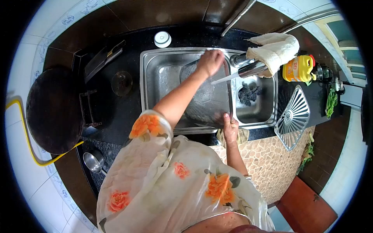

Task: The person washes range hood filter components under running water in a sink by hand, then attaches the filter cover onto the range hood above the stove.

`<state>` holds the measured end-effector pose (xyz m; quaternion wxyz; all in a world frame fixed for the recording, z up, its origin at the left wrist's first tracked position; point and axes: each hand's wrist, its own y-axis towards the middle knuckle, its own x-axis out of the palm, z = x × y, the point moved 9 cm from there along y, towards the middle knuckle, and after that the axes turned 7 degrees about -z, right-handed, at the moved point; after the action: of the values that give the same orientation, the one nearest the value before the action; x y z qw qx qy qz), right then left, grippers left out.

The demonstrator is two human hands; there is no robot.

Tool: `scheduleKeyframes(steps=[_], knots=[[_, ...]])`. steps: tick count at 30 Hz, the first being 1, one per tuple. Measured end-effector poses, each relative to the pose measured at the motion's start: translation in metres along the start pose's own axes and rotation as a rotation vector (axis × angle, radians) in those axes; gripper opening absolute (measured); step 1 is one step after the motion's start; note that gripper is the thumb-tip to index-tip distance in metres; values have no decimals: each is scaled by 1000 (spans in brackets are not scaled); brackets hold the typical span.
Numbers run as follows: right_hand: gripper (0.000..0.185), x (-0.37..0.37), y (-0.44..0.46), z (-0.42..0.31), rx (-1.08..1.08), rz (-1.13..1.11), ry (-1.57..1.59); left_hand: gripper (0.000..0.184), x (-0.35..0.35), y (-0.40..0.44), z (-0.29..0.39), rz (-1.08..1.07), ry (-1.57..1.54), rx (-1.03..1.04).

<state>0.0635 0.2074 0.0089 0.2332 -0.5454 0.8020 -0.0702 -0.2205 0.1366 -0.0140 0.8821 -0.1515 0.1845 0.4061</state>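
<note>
Metal tray (211, 99) is gripped at near right corner by right hand (231, 130); left hand (211, 63) is curled, contents unclear. Slip could be caused by running water (224, 79).

Large basin: right hand (231, 127) grips metal piece (208, 99) at near edge; left hand (211, 62), fingers curled, at far end. Faucet (250, 70) running.
</note>
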Motion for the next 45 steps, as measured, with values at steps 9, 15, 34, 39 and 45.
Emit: scheduleKeyframes(steps=[9, 15, 34, 39, 45], knots=[[40, -1, -8, 14, 28, -15, -141, 53, 17, -35, 25, 58, -55, 35], [35, 1, -8, 29, 15, -129, 83, 61, -8, -23, 10, -246, -178, 14], [35, 14, 86, -48, -92, -70, 230, 73, 3, -100, 81, 342, 408, 322], [31, 20, 74, -30, -115, -20, 243, 85, 16, -118, 47, 308, 325, -112], [27, 21, 68, -41, -153, -79, 157, 79, -40, -92, 6, 634, 363, -247]])
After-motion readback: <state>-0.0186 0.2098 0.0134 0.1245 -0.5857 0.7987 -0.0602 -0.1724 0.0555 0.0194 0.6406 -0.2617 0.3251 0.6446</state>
